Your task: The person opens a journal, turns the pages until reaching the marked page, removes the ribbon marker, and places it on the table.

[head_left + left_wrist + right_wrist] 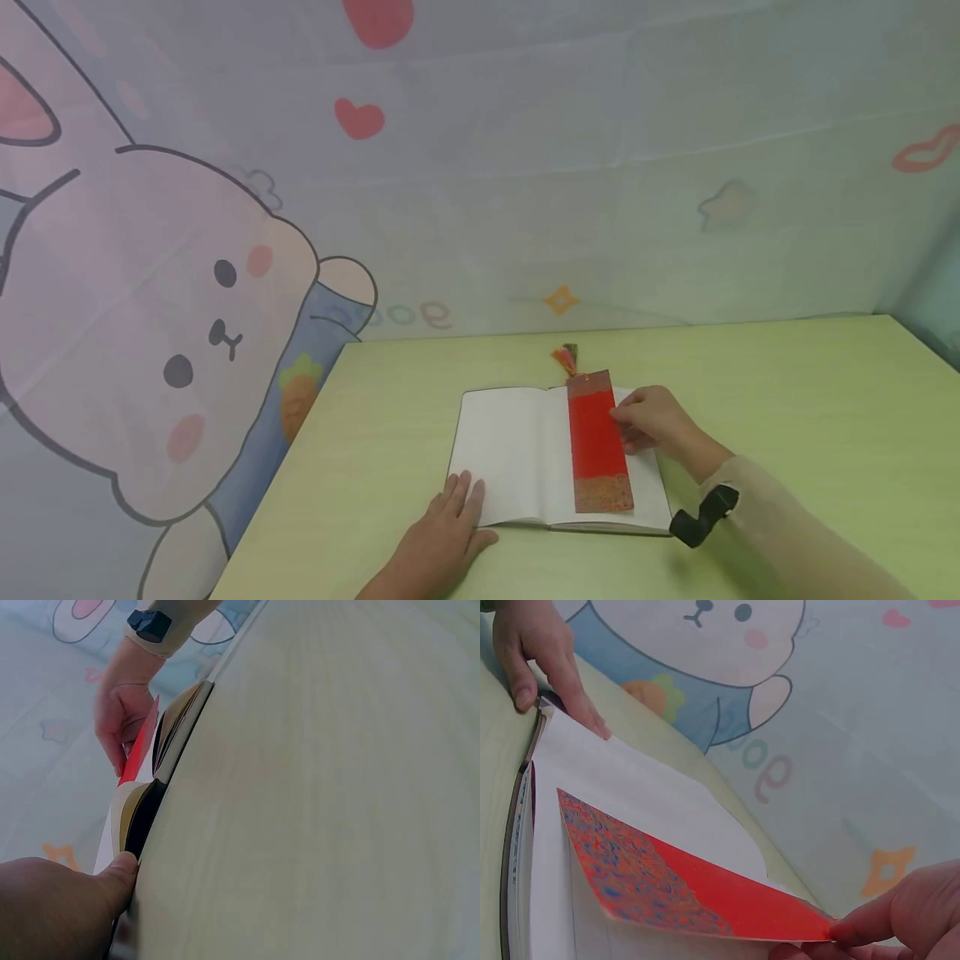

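An open notebook [502, 450] with blank white pages lies on the table. Over its right page is a red bookmark [597, 433] with patterned bands at both ends and a tassel [566, 358] at the top. My right hand [654, 421] pinches the bookmark's right edge between thumb and fingers. In the right wrist view the bookmark [705, 881] slants above the page, its patterned end towards the spine side. My left hand [442, 533] rests on the notebook's lower left corner, fingers straight on the page and thumb [120, 874] at the near edge.
The pale yellow-green table [787, 400] reaches back to a hanging cloth [510, 208] printed with a rabbit, hearts and stars. A small black device [705, 515] sits on the right wrist, just off the notebook's lower right corner.
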{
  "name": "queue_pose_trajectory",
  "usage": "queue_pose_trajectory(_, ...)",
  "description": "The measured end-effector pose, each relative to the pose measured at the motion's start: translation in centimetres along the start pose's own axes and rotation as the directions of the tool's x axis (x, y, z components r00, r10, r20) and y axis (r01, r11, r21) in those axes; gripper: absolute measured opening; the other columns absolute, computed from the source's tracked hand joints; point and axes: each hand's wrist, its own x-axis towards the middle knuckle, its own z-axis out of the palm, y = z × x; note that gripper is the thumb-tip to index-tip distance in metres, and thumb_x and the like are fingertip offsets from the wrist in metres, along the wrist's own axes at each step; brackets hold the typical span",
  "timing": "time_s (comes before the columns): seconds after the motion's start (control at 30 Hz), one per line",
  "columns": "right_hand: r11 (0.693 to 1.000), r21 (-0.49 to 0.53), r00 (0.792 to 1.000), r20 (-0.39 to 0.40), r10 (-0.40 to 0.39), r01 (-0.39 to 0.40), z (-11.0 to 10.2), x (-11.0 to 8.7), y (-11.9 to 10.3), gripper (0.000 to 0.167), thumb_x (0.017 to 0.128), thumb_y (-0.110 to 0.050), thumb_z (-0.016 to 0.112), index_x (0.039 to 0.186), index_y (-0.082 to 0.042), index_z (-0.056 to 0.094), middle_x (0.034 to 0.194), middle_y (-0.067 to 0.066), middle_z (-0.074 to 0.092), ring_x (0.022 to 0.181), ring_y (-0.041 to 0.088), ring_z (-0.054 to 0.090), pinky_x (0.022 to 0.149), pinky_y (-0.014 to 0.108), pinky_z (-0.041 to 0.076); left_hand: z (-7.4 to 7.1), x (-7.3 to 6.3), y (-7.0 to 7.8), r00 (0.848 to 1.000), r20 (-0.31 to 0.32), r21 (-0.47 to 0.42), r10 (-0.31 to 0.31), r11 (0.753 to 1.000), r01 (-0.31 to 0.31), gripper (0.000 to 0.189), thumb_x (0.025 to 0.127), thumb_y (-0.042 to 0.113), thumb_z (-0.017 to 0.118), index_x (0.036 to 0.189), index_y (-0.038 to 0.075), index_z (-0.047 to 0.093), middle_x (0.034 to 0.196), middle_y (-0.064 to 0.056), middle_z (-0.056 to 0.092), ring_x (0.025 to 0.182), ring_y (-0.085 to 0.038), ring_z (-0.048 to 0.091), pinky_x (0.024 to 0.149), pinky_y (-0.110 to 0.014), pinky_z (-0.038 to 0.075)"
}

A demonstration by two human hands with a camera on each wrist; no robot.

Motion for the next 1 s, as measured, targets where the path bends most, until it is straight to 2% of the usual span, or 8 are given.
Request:
queue_pose_trajectory(0.33, 0.997, 0.070, 0.999, -0.031, -0.029, 0.031, -1.7, -0.3, 1.1, 0.041, 0.095, -0.016, 0.053, 0.124, 0.010, 0.042, 0.104, 0.020, 0.059, 0.079, 0.023, 0.060, 0.067, 0.031, 0.053, -0.2, 0.2, 0.1, 1.000, 0.013, 0.028, 0.002, 1.000, -0.002, 0.064, 0.097, 0.046, 0.039, 0.139, -0.002, 0.038, 0.143, -0.022, 0.035, 0.134, -0.035, 0.029, 0.103, -0.044, 0.033)
queue_pose_trajectory(0.63, 0.992, 0.120, 0.998, -0.048, -0.028, 0.034, -3.4, -0.5, 1.8, 0.046, 0.096, -0.019, 0.052, 0.129, 0.009, 0.039, 0.106, 0.017, 0.058, 0.081, 0.020, 0.059, 0.068, 0.029, 0.051, -0.3, 0.2, 0.1, 1.000, 0.020, 0.024, 0.000, 1.000, 0.000, 0.065, 0.097, 0.047, 0.037, 0.139, -0.002, 0.038, 0.144, -0.022, 0.034, 0.134, -0.035, 0.029, 0.103, -0.045, 0.032)
queue_pose_trajectory(1.0, 0.991, 0.127, 0.997, -0.058, -0.042, 0.049, -6.0, -0.5, 3.1, 0.050, 0.096, -0.023, 0.051, 0.132, 0.008, 0.036, 0.111, 0.018, 0.055, 0.084, 0.019, 0.058, 0.073, 0.030, 0.052, -0.2, 0.2, 0.1, 1.000, 0.021, 0.031, -0.003, 1.000, 0.002, 0.065, 0.097, 0.048, 0.037, 0.139, -0.001, 0.038, 0.144, -0.022, 0.034, 0.133, -0.035, 0.029, 0.102, -0.045, 0.034)
